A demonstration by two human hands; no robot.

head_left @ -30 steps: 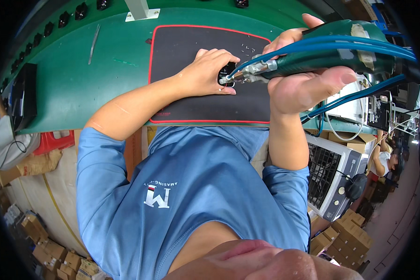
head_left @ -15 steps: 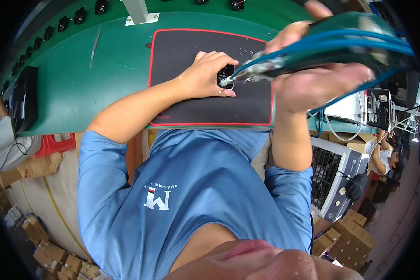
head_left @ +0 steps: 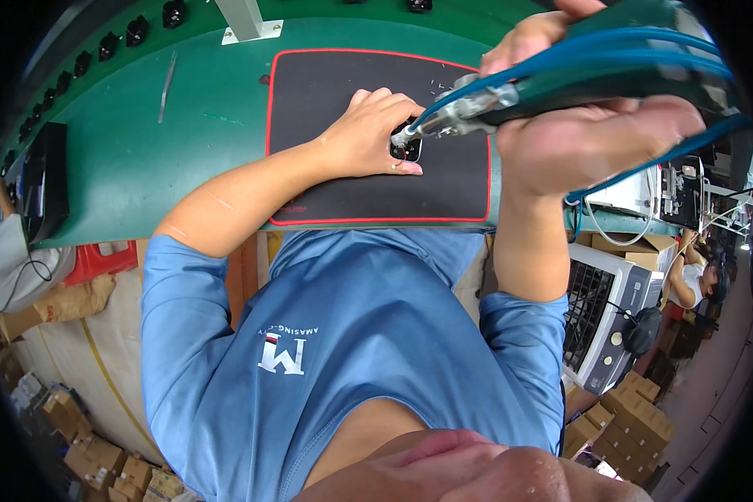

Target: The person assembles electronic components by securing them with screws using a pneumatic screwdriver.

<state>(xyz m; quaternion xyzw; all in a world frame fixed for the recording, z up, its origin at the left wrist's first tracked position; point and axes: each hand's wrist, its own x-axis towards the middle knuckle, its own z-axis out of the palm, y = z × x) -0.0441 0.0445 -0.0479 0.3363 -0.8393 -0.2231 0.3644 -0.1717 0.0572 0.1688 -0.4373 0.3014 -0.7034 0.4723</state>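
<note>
My left hand holds a small black square device on the dark mat, fingers and thumb curled round its sides. A short red wire shows in the device. My right hand is wrapped round a dark green powered screwdriver with blue hoses running along it. The metal nozzle slants down to the left. Its pale tip meets the upper part of the device; the exact contact point is too small to make out.
The red-edged mat lies on a green bench. Small light bits are scattered near the nozzle. A metal post stands at the back, with several black units along the far left. An air cooler sits at lower right; other people work on both sides.
The screwdriver tip has shifted from the lower part of the device to its upper part. My right hand has moved slightly right; my left hand has hardly moved.
</note>
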